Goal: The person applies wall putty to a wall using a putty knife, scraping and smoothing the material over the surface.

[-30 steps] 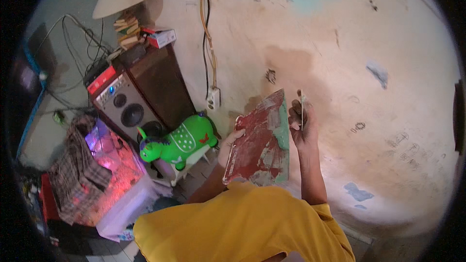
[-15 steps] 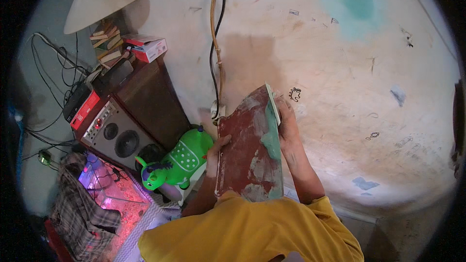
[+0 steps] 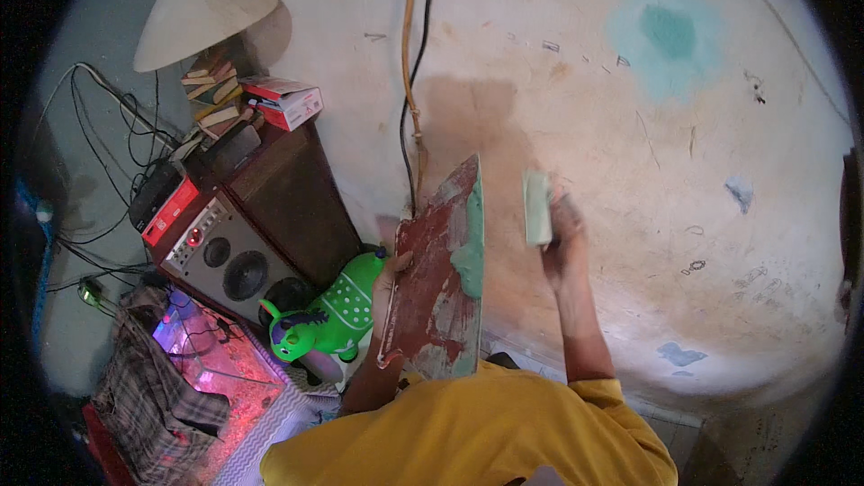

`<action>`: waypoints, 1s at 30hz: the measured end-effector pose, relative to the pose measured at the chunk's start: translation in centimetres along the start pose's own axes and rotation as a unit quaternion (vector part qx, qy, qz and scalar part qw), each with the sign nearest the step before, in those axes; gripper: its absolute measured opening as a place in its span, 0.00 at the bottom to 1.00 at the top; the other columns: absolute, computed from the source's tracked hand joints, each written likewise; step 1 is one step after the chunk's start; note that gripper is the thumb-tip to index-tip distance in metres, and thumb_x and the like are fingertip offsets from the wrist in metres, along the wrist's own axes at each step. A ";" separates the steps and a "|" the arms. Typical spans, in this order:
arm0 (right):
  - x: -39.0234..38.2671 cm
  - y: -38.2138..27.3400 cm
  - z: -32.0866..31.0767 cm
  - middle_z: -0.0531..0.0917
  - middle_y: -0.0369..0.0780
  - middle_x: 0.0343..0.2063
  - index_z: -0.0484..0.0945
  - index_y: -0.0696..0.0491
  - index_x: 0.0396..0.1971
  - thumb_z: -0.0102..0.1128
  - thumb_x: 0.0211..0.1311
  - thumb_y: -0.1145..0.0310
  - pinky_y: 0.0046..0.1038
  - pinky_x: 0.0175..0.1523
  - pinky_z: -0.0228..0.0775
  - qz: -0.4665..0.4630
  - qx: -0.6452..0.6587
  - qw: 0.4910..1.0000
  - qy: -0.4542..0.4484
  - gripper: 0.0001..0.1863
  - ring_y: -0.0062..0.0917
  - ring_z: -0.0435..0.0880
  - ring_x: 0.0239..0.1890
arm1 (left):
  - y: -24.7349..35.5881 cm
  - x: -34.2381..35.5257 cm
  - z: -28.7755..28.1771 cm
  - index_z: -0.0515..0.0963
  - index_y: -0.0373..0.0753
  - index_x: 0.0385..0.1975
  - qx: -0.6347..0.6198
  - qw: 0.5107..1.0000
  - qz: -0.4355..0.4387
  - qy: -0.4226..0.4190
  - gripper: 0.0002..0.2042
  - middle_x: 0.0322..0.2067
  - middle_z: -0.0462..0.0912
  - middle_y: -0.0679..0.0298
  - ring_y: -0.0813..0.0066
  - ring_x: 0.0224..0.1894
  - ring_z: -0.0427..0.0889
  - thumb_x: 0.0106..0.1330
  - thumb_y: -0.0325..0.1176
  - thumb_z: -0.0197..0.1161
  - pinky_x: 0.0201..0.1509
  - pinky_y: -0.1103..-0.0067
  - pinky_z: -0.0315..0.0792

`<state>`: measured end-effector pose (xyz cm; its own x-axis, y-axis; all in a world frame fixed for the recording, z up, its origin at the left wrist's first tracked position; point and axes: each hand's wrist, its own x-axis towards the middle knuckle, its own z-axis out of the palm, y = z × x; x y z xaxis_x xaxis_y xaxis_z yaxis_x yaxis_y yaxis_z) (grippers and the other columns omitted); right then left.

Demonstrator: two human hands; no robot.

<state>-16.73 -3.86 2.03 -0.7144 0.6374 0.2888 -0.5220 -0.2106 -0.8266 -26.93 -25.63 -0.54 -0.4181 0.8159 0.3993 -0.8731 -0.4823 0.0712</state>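
My left hand (image 3: 389, 281) grips the left edge of a dark red, scuffed board (image 3: 430, 283), its thumb over the face. Grey smears cover much of the board, and a strip of green putty (image 3: 470, 256) clings along its right edge. To the right, apart from the board, my right hand (image 3: 569, 232) is closed around a pale green, flat rectangular putty scraper (image 3: 537, 209). Motion smears this hand slightly. Both stand in front of the scuffed, off-white wall (image 3: 621, 306), which bears a round green patch (image 3: 669, 31) at the upper right.
At the left stand a speaker (image 3: 238, 256) and a dark cabinet (image 3: 283, 189) carrying books (image 3: 216, 94) and a red-white box (image 3: 286, 105). A lampshade (image 3: 202, 13) rises behind. A green toy animal (image 3: 337, 310) is near my left arm; a pink-lit tank (image 3: 238, 378) sits below. Cables (image 3: 414, 63) run down the wall.
My right hand has drawn the scraper away from the board's right edge, out to the right. The board has shifted slightly left in my left hand.
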 end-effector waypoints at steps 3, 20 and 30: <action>0.3 -5.0 1.2 0.76 0.34 0.39 0.63 0.51 0.52 0.50 0.66 0.64 0.20 0.25 0.70 -0.067 -0.025 0.997 0.004 0.17 0.18 0.78 0.33 | -1.0 0.0 -0.9 0.69 0.28 0.51 0.011 0.999 -0.008 0.040 0.18 0.48 0.77 0.50 0.60 0.50 0.77 0.64 0.31 0.52 0.59 0.69 0.68; -0.6 -8.4 -7.1 0.69 0.50 0.49 0.55 0.53 0.44 0.44 0.67 0.72 0.37 0.44 0.75 -0.418 -0.294 0.853 -0.105 0.11 0.39 0.76 0.46 | -14.8 6.8 2.6 0.69 0.36 0.52 0.099 0.937 0.109 0.316 0.15 0.35 0.78 0.51 0.74 0.20 0.79 0.69 0.34 0.43 0.16 0.80 0.74; 0.2 -8.3 -6.7 0.77 0.45 0.49 0.77 0.49 0.43 0.44 0.68 0.58 0.39 0.52 0.68 -0.549 -0.312 0.761 -0.150 0.15 0.43 0.75 0.49 | -16.0 6.5 -1.3 0.68 0.30 0.53 -0.063 0.998 0.026 0.015 0.16 0.42 0.79 0.52 0.70 0.23 0.80 0.68 0.31 0.46 0.19 0.80 0.77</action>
<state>-9.41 2.95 5.71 -0.1302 -0.0417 0.9906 -0.6249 0.7791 -0.0493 -16.01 -12.24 -0.26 -0.4698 0.8008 0.3714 -0.8735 -0.4825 -0.0645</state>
